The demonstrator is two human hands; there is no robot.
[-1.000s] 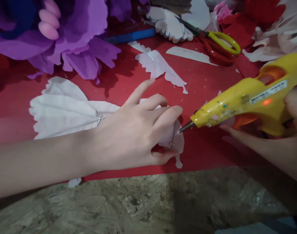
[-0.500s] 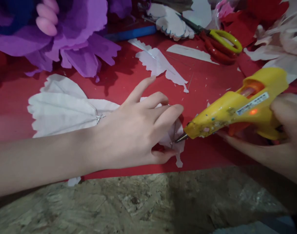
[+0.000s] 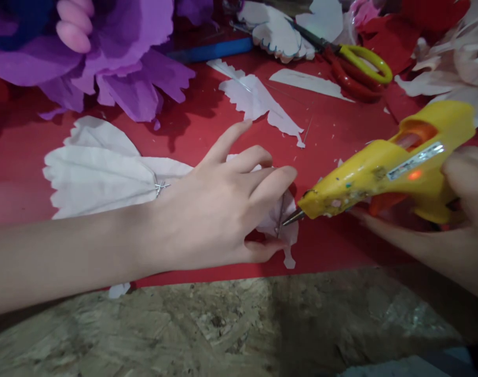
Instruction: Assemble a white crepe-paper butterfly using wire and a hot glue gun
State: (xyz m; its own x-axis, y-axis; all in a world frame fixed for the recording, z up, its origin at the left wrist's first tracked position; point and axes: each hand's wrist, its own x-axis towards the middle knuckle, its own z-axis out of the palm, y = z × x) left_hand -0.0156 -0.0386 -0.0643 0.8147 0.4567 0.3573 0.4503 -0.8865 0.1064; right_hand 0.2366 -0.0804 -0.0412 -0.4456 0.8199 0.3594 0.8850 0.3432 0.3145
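Observation:
My left hand lies over a small white paper petal, its thumb and bent fingers holding it down while the index finger stretches away. A thin wire runs along that petal. In my right hand is a yellow hot glue gun, gripped by its handle, with an orange light glowing on its side. The metal nozzle points down-left at the wire, close to or touching it; I cannot tell which. Left of my hand lie larger scalloped white petals with twisted silver wire, partly covered by my forearm.
Red sheet covers the rough wood-chip board. Purple paper petals spread at the back left. Scissors with yellow and red handles lie at the back right, near a paper strip and a jagged white offcut.
The glue gun has shifted slightly up and right, with its nozzle still beside the wire. My left hand keeps its hold on the small petal.

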